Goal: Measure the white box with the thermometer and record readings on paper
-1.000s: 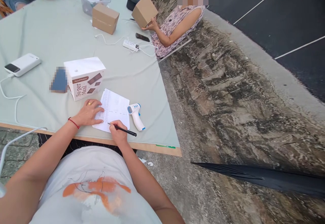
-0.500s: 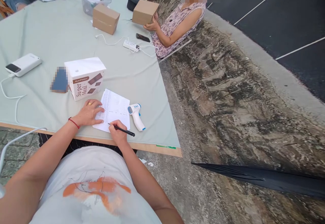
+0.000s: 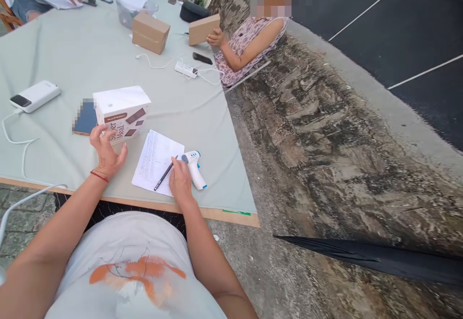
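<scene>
My left hand (image 3: pixel 106 152) is raised off the table with its fingers spread and curved, in front of the white "Super Meal" box (image 3: pixel 123 102). Whether the fingertips touch the box I cannot tell. On the printed sheets of paper (image 3: pixel 150 157) my right hand (image 3: pixel 181 179) has its fingers curled at the upper end of a black pen (image 3: pixel 164 175). The pen slants across the paper, its other end toward me. Just right of that hand a white and blue infrared thermometer (image 3: pixel 196 169) lies on its side. A dark, partly blurred phone-like object (image 3: pixel 85 117) is left of the box.
A white power bank (image 3: pixel 35 96) with a cable lies at left on the covered table (image 3: pixel 72 53). Farther back are a brown carton (image 3: pixel 151 33), a plastic tub (image 3: pixel 125 15), a black phone (image 3: pixel 202 58) and a second carton (image 3: pixel 202 29) in another person's hands.
My left hand has lifted off the paper toward the white box. My right hand has moved up and right, and the pen has swung from writing position to lie slanted over the sheets.
</scene>
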The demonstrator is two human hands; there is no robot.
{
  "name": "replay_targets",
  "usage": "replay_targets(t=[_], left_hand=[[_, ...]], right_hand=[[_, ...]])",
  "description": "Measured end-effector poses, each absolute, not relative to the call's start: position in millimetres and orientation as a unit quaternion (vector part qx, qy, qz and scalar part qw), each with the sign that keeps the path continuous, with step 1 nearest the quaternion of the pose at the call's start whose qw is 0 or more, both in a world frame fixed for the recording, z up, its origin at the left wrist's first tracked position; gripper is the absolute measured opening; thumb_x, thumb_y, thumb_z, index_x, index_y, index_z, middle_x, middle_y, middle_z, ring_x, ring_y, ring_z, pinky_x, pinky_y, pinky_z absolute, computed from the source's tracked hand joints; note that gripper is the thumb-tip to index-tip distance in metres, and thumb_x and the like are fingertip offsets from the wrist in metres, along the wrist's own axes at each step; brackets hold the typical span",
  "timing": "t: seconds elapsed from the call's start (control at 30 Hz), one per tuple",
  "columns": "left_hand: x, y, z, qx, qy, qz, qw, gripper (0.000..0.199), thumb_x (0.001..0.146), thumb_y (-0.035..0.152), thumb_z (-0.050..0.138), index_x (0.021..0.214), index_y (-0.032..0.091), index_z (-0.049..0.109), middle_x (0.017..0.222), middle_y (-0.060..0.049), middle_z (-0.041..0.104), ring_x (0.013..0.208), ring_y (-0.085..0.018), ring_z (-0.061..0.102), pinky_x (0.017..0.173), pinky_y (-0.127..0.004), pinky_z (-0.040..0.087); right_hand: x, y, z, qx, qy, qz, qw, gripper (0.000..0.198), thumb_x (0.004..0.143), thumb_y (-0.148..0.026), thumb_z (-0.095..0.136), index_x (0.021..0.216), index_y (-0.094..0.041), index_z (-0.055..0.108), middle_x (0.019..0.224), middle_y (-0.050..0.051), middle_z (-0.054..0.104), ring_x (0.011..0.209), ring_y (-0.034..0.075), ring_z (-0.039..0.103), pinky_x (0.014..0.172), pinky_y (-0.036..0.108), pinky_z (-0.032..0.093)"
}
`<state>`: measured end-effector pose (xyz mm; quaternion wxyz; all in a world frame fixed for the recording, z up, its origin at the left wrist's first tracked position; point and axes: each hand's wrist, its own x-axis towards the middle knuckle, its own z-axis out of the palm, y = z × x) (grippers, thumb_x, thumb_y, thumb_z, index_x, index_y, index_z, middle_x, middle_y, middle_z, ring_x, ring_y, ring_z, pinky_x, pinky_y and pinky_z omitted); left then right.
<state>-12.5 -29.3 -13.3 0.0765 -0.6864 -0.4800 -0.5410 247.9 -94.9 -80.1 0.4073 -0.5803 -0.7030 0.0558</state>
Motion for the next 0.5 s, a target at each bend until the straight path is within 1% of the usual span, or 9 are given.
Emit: replay_targets(t=[0.1,0.17,0.23,0.3,0.37,0.4,0.47,0.5], left_hand=[[-23,-22,-16,-0.629,-0.499,-0.594,0.036,0.085,0.073,0.047,0.074,0.140,0.017,0.031,0.147,-0.021,0.023,0.145,-0.037,0.022,0.119,-0.055,0.023],[-29,-15,-20,-0.614,-0.515,-0.598,-0.002,0.099,0.072,0.050,0.076,0.148,0.016,0.021,0.152,-0.022,0.019,0.149,-0.036,0.017,0.122,-0.053,0.020],[-33,-8,-25,-0.603,-0.531,-0.591,-0.069,0.107,0.071,0.053,0.077,0.151,0.018,0.015,0.155,-0.021,0.019,0.150,-0.035,0.016,0.124,-0.051,0.017],[-36,-2,-30,-0.598,-0.533,-0.579,-0.153,0.113,0.070,0.054,0.080,0.153,0.021,0.011,0.153,-0.019,0.026,0.147,-0.034,0.026,0.123,-0.049,0.023],[-38,2,-32,-0.592,-0.535,-0.571,-0.194,0.115,0.068,0.053,0.082,0.153,0.022,0.011,0.148,-0.018,0.033,0.141,-0.033,0.035,0.119,-0.049,0.029],[-38,2,-32,-0.590,-0.540,-0.568,-0.192,0.115,0.066,0.052,0.083,0.153,0.022,0.014,0.145,-0.018,0.036,0.138,-0.034,0.038,0.117,-0.049,0.032],[-37,1,-29,-0.590,-0.558,-0.560,-0.164,0.111,0.062,0.052,0.086,0.150,0.021,0.024,0.137,-0.017,0.042,0.133,-0.035,0.041,0.113,-0.052,0.035],[-36,-1,-27,-0.595,-0.564,-0.552,-0.150,0.108,0.060,0.053,0.086,0.147,0.021,0.031,0.133,-0.016,0.045,0.130,-0.035,0.042,0.111,-0.053,0.037]], right_hand=[[255,-88,-81,-0.590,-0.711,0.036,0.382,0.050,0.094,-0.014,0.030,0.137,-0.012,0.054,0.121,0.019,0.058,0.114,0.027,0.054,0.101,0.048,0.046],[257,-90,-78,-0.593,-0.704,0.025,0.389,0.050,0.094,-0.015,0.030,0.139,-0.015,0.052,0.126,0.017,0.056,0.120,0.026,0.051,0.105,0.047,0.044],[260,-94,-75,-0.614,-0.682,0.012,0.397,0.048,0.094,-0.018,0.033,0.138,-0.016,0.053,0.128,0.016,0.054,0.122,0.026,0.049,0.107,0.046,0.042],[267,-99,-73,-0.662,-0.639,-0.001,0.392,0.046,0.092,-0.024,0.040,0.135,-0.016,0.054,0.130,0.017,0.051,0.123,0.028,0.047,0.106,0.048,0.040],[275,-101,-73,-0.720,-0.589,0.002,0.367,0.050,0.087,-0.030,0.050,0.135,-0.015,0.053,0.133,0.019,0.049,0.123,0.032,0.045,0.104,0.051,0.040],[280,-102,-73,-0.744,-0.568,0.014,0.351,0.054,0.085,-0.034,0.055,0.135,-0.014,0.052,0.133,0.020,0.049,0.123,0.034,0.045,0.103,0.053,0.040],[290,-100,-75,-0.776,-0.540,0.054,0.320,0.059,0.080,-0.041,0.062,0.132,-0.013,0.053,0.126,0.021,0.052,0.118,0.036,0.048,0.099,0.053,0.041],[294,-99,-76,-0.787,-0.530,0.078,0.307,0.058,0.079,-0.043,0.064,0.127,-0.012,0.055,0.120,0.021,0.054,0.114,0.036,0.050,0.097,0.053,0.042]])
